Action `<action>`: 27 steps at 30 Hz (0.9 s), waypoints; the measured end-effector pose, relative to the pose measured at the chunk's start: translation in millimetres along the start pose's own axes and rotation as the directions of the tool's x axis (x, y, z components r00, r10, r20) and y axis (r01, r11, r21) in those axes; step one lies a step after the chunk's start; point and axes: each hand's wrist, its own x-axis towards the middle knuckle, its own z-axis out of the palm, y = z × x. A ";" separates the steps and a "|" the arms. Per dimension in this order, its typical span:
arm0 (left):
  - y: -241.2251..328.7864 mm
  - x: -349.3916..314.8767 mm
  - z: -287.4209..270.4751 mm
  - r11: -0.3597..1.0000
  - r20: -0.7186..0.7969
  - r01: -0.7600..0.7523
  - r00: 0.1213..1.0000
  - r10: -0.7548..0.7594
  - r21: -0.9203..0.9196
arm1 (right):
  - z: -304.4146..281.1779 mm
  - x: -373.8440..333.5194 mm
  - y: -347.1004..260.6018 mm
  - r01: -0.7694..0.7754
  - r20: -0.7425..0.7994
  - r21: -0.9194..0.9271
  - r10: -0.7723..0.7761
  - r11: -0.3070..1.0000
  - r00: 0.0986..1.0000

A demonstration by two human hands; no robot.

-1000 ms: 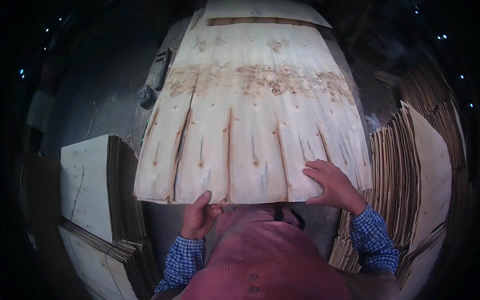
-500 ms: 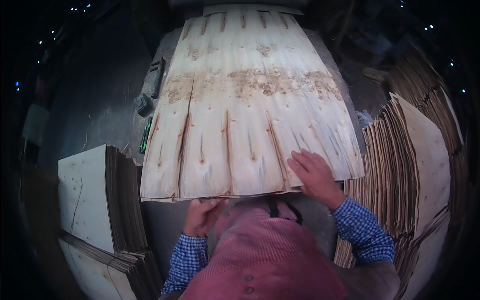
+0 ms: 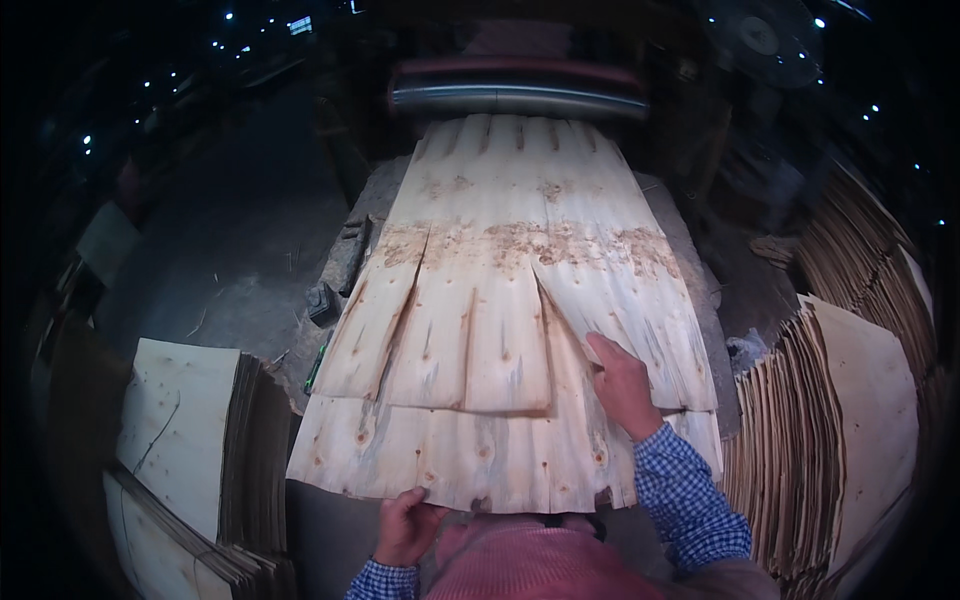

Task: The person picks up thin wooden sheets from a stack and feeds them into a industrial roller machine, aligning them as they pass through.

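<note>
A pale wood veneer sheet (image 3: 500, 350), split and stained with a brown band, lies over a lower veneer sheet (image 3: 400, 445) whose near part sticks out toward me. My left hand (image 3: 405, 527) pinches the lower sheet's front edge, thumb on top, its other fingers partly hidden. On the right, my right hand (image 3: 625, 388) grips the upper sheet beside a long split that gapes into a wedge. The upper sheet's right flap overlaps unevenly there.
A metal roller (image 3: 520, 98) spans the far end of the sheets. Stacks of veneer stand at the left (image 3: 180, 430) and right (image 3: 790, 430). Dark tools (image 3: 345, 245) and a green-handled item (image 3: 316, 368) lie along the bench's left side. A round fan (image 3: 760, 38) is at the upper right.
The view has tilted up, bringing the roller in. The upper sheet now sits farther from me than the lower one, whose near part is exposed. The split under my right hand has widened.
</note>
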 end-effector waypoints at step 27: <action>-70.0 -291.5 -221.0 0.982 0.021 0.110 0.993 -0.114 0.154 | -9.7 -502.2 -148.4 -0.043 0.475 -0.066 0.069 0.997 0.877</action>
